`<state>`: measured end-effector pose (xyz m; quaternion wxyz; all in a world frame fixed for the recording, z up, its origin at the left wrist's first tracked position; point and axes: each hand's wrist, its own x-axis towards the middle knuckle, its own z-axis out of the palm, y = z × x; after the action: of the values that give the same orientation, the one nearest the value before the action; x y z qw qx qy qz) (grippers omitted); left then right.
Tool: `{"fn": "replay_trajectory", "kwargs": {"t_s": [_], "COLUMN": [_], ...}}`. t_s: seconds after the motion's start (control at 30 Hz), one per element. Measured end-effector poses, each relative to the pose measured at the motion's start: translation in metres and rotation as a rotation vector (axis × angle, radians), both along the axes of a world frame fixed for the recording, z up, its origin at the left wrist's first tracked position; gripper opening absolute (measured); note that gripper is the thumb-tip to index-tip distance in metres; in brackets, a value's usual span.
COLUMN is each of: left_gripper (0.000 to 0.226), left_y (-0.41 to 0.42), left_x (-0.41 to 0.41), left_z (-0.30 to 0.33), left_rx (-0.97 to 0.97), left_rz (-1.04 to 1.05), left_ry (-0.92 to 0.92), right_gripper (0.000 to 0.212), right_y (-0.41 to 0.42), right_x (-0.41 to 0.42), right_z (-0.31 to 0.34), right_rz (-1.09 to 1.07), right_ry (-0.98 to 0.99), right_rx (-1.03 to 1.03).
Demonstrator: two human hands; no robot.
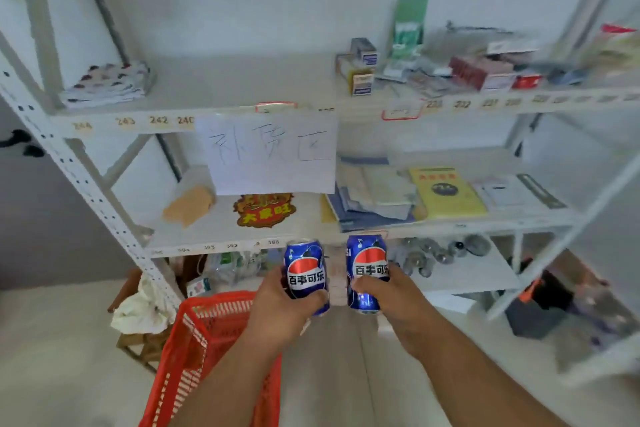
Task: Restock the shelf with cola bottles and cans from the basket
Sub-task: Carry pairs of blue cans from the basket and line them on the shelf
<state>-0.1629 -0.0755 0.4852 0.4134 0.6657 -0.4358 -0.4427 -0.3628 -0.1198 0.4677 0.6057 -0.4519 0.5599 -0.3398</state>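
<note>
Shelf unit (242, 121): a white metal rack with several boards stood in front of the person. The middle board already carried a brown paper bag (189, 205), a red and gold sticker (265, 210), folded blue papers (367, 208) and a yellow booklet (446, 192). The free space looked narrow, so I judged that a can pushed in carelessly could knock these things or stand half over the edge.

Paper sign (272, 154): a white sheet with handwriting hung from the upper board and covered part of the opening. A can lifted too high could catch it and tear it off.

Basket (194, 340): the red plastic basket stood low on the left, under the left forearm. What it contained was hidden, so I could not tell how much stock remained.

Left hand (284, 308): its fingers were wrapped around the left Pepsi can (306, 276), held upright just below the edge of the middle board.

Right hand (391, 298): it gripped the right Pepsi can (367, 272) in the same way, upright, near the other can but apart from it.

Main risk: both hands were busy, so neither could move the clutter. If the two cans went up together, they could hit each other or the board edge, slip from the fingers and fall to the floor.

Picture quality: the sides were blurred, so the small things on the lower board were not clear.
</note>
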Motion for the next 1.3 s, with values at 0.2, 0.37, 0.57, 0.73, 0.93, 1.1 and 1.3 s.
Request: {"fn": "replay_trajectory", "kwargs": {"t_s": [0.2,0.37,0.57,0.73,0.93,1.1,1.3], "left_gripper": [0.054,0.053,0.048,0.049,0.049,0.052,0.057], "left_y": [-0.015,-0.004,0.039,0.081,0.127,0.156,0.181], "left_x": [-0.112,-0.231,-0.371,-0.474,-0.574,-0.633,-0.679], "left_z": [0.024,0.030,0.032,0.035,0.037,0.040,0.037], "left_rx": [-0.028,-0.032,-0.055,-0.082,-0.126,-0.156,-0.155], "left_rz": [-0.280,-0.519,-0.740,-0.898,-1.105,-1.263,-1.459], "left_ry": [-0.033,-0.049,-0.069,-0.057,-0.086,-0.076,-0.023], "right_gripper": [0.052,0.038,0.036,0.040,0.044,0.046,0.045], "right_y": [0.046,0.106,0.191,0.260,0.331,0.380,0.428], "right_x": [-0.119,-0.223,-0.343,-0.426,-0.492,-0.519,-0.524], "right_z": [0.025,0.041,0.047,0.045,0.048,0.053,0.065], "right_rz": [-0.293,-0.545,-0.779,-0.940,-1.168,-1.354,-1.585], "right_ry": [0.049,0.086,0.156,0.208,0.264,0.302,0.350], "right_rx": [-0.047,-0.107,-0.105,-0.108,-0.109,-0.101,-0.070]}}
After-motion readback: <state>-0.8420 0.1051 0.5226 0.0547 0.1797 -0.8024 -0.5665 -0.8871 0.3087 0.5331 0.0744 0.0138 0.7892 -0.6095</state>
